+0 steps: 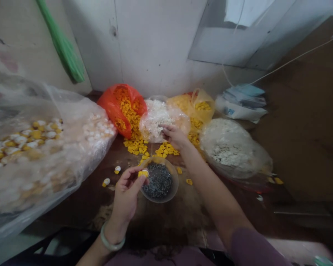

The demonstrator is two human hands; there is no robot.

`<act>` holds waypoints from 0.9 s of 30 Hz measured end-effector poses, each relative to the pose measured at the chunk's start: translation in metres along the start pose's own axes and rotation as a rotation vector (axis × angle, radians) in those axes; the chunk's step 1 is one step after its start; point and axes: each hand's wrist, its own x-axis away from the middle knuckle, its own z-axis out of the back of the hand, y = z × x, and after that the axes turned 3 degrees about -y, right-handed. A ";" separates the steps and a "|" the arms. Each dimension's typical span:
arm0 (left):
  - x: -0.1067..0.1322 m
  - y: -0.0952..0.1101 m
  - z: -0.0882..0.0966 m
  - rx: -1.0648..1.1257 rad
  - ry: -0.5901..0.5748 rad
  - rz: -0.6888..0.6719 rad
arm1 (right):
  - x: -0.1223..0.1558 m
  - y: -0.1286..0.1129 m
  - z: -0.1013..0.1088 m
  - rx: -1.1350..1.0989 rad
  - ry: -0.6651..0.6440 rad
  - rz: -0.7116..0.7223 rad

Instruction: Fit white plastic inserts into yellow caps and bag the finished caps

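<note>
Pinched between the thumb and fingers of my left hand is a small yellow-and-white plastic piece. That hand hovers at the left rim of a clear round bowl holding small dark beads. My right hand reaches forward to a clear plastic bag of small white pieces. Its fingertips are at the white pieces, and whether they grip one cannot be made out. Loose yellow pieces lie between the bag and the bowl.
A large clear bag of yellow-and-white pieces fills the left. Behind are a red bag of yellow pieces and a yellow bag. Another clear bag with white pieces sits right. Two assembled pieces lie left of the bowl.
</note>
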 end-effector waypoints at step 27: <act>0.006 0.005 0.002 -0.080 -0.011 -0.019 | 0.167 -0.016 -0.071 0.322 0.044 0.601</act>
